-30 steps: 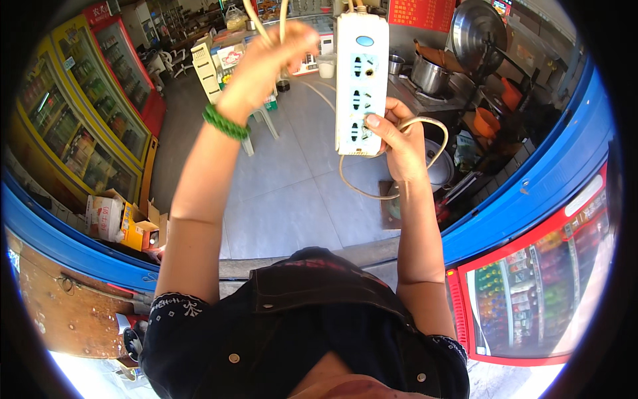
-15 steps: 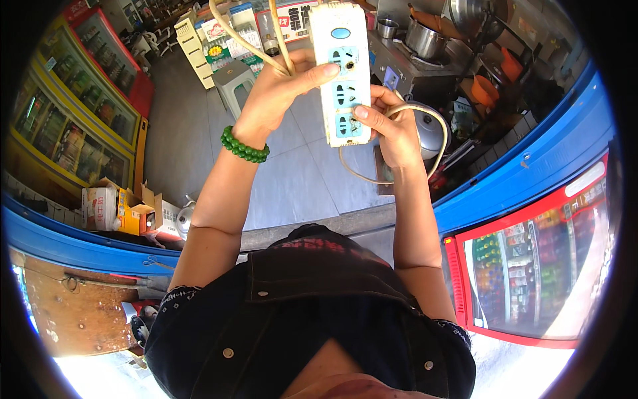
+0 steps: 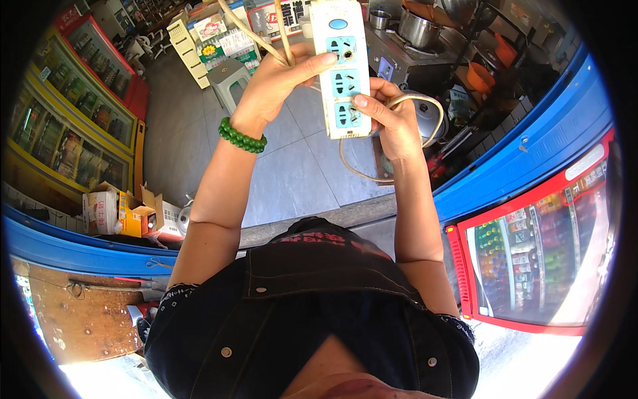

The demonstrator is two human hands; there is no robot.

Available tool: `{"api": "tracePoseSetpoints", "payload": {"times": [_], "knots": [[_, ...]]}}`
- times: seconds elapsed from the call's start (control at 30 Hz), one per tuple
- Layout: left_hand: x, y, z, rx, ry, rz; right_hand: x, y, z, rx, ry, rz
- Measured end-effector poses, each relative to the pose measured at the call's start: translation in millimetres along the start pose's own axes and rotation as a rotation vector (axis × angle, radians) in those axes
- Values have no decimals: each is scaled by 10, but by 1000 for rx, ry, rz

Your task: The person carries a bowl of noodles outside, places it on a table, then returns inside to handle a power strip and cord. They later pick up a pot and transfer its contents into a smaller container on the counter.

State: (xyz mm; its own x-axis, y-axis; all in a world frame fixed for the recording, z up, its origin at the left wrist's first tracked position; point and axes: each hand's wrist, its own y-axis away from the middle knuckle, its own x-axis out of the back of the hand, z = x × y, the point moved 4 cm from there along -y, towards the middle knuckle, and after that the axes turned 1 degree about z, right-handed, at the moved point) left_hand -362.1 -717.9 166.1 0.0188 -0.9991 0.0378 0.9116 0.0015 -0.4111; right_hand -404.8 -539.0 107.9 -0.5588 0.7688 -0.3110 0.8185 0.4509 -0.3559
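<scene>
Upright in front of me is a white power strip [image 3: 341, 90] with light blue socket panels and a blue oval switch at its top. My left hand [image 3: 284, 78] grips its left side, thumb on the upper socket panel. Two cream cord lengths [image 3: 256, 41] also pass through that hand, running up out of view. A green bead bracelet [image 3: 242, 137] circles the left wrist. My right hand [image 3: 392, 123] holds the strip's lower right side, thumb over the lowest panel. Beside it a pale cord [image 3: 435, 106] loops round and hangs below. Most fingers are hidden behind the strip.
Drinks fridges [image 3: 73, 113] line the left; a red-framed one [image 3: 531, 246] stands at lower right. A grey stool [image 3: 228, 83] is ahead. Steel pots [image 3: 419, 32] sit on a cooking counter at right. Cardboard boxes [image 3: 143, 211] lie near the blue door frame [image 3: 100, 249] and grey sill [image 3: 319, 221].
The power strip and both hands sit slightly higher in view, as the surroundings shift a little with my head. Both hands keep their hold on the strip.
</scene>
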Motion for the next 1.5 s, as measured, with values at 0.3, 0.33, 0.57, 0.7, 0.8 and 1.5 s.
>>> {"api": "tracePoseSetpoints", "payload": {"times": [0.3,0.33,0.57,0.7,0.8,1.5], "knots": [[367,82,-284,-128,69,406,146,206,65,-4,-25,89],[437,110,-364,-54,74,527,159,250,69,3,-19,125],[-25,764,-364,-729,-619,946,58,655,-107,571,738,328],[-196,716,-403,-547,-566,598,62,804,-167,756,1046,411],[-202,643,-475,-466,-332,650,149,915,-239,951,1229,462],[-1742,576,-809,173,539,-473,747,2163,-475,1012,1902,794]]}}
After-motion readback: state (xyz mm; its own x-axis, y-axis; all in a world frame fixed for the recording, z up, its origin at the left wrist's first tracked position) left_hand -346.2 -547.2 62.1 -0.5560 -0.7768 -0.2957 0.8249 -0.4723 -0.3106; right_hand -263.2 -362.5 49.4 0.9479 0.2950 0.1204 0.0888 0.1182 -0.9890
